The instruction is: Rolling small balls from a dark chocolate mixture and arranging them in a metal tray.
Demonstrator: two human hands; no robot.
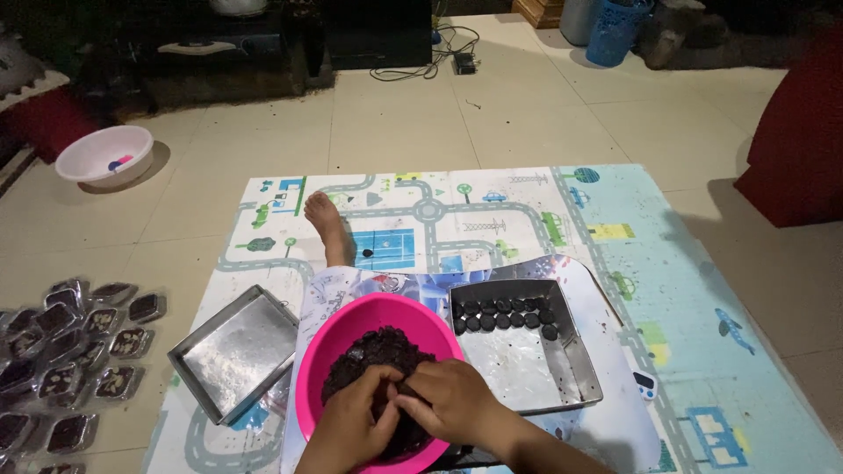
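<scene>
Pink bowl is smooth glossy plastic, holding a dark, crumbly, matt mix. Two square trays look like dull brushed metal: the empty tray has a whitish dusting, the tray with dark balls is speckled. Play mat is smooth printed foam or plastic, slightly shiny. Floor tiles are glazed, pale. Small cups at left look like shiny clear plastic. White basin is plastic.

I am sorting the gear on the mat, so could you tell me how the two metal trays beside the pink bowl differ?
The right tray holds two rows of dark balls along its far end; the left tray holds none. The right tray sits roughly square to the view, while the left tray is turned diagonally. Both are shallow, rectangular metal trays flanking the pink bowl.
</scene>
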